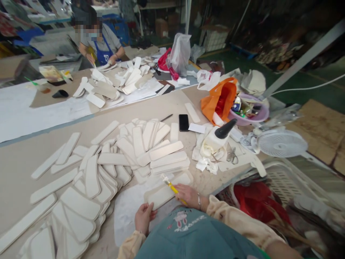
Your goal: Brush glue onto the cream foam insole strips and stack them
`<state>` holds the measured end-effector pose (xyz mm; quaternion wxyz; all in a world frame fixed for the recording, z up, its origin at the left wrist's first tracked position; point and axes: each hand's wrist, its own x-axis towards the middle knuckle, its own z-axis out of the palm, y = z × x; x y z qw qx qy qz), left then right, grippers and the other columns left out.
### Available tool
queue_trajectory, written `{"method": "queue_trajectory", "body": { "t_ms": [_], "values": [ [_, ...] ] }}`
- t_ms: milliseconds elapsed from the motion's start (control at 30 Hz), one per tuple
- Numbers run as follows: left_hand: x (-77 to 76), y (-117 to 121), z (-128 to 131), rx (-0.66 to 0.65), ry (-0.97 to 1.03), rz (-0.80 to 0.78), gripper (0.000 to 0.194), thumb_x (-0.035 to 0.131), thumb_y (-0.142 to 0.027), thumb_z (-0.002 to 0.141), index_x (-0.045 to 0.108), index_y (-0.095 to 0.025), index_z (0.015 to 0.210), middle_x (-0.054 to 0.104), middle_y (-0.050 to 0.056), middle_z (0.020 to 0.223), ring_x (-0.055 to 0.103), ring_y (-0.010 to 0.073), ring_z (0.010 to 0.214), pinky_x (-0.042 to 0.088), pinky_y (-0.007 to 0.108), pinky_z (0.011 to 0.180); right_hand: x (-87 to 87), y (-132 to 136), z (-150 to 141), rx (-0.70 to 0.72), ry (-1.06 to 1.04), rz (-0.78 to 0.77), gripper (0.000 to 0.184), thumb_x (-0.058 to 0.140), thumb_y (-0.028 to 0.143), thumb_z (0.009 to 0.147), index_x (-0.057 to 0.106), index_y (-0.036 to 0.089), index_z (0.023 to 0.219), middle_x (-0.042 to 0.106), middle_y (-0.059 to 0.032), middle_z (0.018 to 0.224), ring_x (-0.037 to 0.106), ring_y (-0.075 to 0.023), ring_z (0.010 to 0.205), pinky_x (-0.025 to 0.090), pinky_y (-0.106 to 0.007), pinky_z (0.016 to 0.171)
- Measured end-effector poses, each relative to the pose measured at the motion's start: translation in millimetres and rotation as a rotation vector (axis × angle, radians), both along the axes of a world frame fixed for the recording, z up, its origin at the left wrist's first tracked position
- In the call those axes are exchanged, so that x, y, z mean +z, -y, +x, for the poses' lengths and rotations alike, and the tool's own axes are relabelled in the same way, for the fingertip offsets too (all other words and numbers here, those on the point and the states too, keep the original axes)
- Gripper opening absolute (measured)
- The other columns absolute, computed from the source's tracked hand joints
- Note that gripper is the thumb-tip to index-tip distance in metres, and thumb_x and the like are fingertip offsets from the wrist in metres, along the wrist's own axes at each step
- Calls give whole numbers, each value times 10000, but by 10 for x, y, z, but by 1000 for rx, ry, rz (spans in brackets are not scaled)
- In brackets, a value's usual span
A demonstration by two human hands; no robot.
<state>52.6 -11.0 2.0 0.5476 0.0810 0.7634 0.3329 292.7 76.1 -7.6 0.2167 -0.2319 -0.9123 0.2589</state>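
My right hand (pixel 187 195) grips a yellow-handled brush (pixel 172 186) whose whitish bristles point up and left. Under the brush lies a long, flat off-white piece with rounded corners (pixel 161 194), set on a white sheet (pixel 126 212). My left hand (pixel 145 217) has its thumb and fingers closed at the left end of that piece. Just beyond, a big spread of similar flat pieces (pixel 140 140) overlaps across the table, with thicker stacks (pixel 81 212) to the left.
A white bottle with a black cone nozzle (pixel 217 138), scissors (pixel 232 156) and a phone (pixel 183 122) are at the right. Behind them stand an orange bag (pixel 212 104) and a purple basin (pixel 262 113). A white fan (pixel 283 143) sits beyond the edge. Across, a person (pixel 101 43) handles similar pieces.
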Motion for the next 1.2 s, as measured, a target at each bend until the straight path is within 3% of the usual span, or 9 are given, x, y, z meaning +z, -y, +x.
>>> {"method": "queue_trajectory", "body": {
  "t_ms": [200, 433, 567, 667, 733, 1000, 1100, 1200],
  "values": [
    [-6, -14, 6, -21, 2, -3, 329, 719, -398, 552, 466, -210, 649, 557, -53, 472, 618, 155, 503, 471, 231, 465, -79, -70, 97, -49, 72, -39, 159, 417, 174, 863, 576, 175, 872, 567, -109, 1174, 438, -164, 1182, 352, -392, 997],
    [68, -21, 6, -96, -91, 15, 366, 691, -484, 537, 466, -212, 634, 538, -47, 496, 597, 159, 514, 427, 227, 434, -143, -163, 552, -309, 96, 15, 160, 416, 180, 864, 574, 189, 889, 582, -106, 1151, 458, -194, 1171, 372, -453, 989],
    [263, -28, -21, -166, -246, 232, 354, 654, -510, 579, 494, -197, 623, 508, -48, 542, 531, 123, 549, 410, 212, 505, 1, -127, 655, -444, 22, 1, 87, 467, 183, 834, 549, 205, 821, 583, -109, 1149, 437, -230, 1191, 381, -472, 976],
    [529, -118, -20, -175, -284, 434, 327, 645, -473, 622, 484, -188, 621, 477, -45, 579, 476, 102, 583, 393, 197, 570, 241, -128, 604, -508, -65, -104, 16, 498, 202, 812, 496, 218, 810, 586, -117, 1147, 456, -237, 1173, 423, -437, 933],
    [772, -235, 11, -171, -258, 523, 326, 647, -462, 627, 466, -190, 624, 464, -43, 589, 450, 98, 582, 376, 193, 565, 439, -160, 512, -529, -149, -183, 72, 517, 229, 803, 451, 228, 831, 590, -123, 1145, 494, -238, 1134, 453, -417, 883],
    [1932, -765, 347, -59, -58, 793, 303, 626, -418, 627, 415, -212, 694, 499, -40, 654, 453, 95, 585, 383, 200, 555, 1236, -262, -20, -364, -537, -541, 356, 687, 295, 683, 353, 244, 796, 617, -88, 1103, 559, -235, 1039, 419, -398, 884],
    [2202, -888, 423, -23, -85, 810, 289, 587, -437, 649, 402, -227, 721, 487, -57, 616, 449, 97, 549, 380, 205, 520, 1392, -198, -162, -327, -648, -651, 401, 726, 274, 618, 354, 240, 764, 645, -33, 966, 602, -209, 889, 461, -340, 790],
    [2368, -975, 470, 36, -70, 871, 257, 578, -414, 668, 409, -237, 745, 505, -62, 623, 483, 105, 564, 404, 215, 535, 1456, -113, -232, -407, -697, -703, 375, 703, 258, 622, 338, 236, 711, 578, 51, 709, 547, -136, 618, 434, -231, 557]
  ]
}}
